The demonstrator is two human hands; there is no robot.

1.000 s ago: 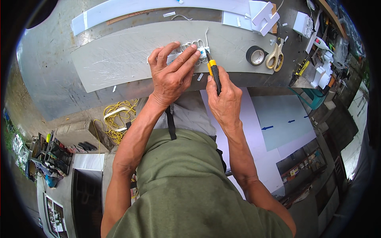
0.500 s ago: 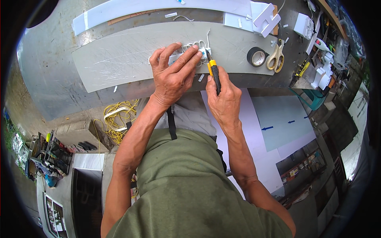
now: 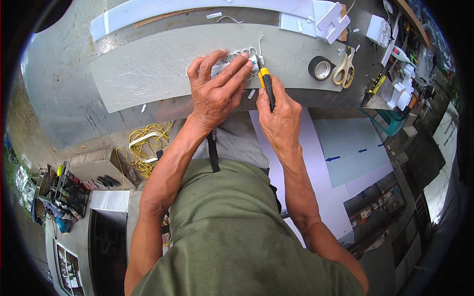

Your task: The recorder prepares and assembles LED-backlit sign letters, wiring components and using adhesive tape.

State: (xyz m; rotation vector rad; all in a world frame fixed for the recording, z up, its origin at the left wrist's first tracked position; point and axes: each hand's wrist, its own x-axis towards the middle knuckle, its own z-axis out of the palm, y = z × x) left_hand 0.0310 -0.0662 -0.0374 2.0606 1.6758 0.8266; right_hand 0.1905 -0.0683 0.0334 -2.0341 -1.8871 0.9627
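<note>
Head view: left hand [image 3: 217,93] flat on white cutout [image 3: 240,58]; right hand [image 3: 280,118] gripping yellow-black knife [image 3: 266,86].

Left hand [image 3: 216,91] spread flat, palm down, right hand [image 3: 280,118] fisted in a closed grip

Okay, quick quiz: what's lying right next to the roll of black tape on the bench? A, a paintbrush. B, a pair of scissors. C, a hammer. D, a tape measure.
B: a pair of scissors with pale handles lies just right of the roll of black tape on the bench, while the right hand holds a yellow and black knife.
</note>
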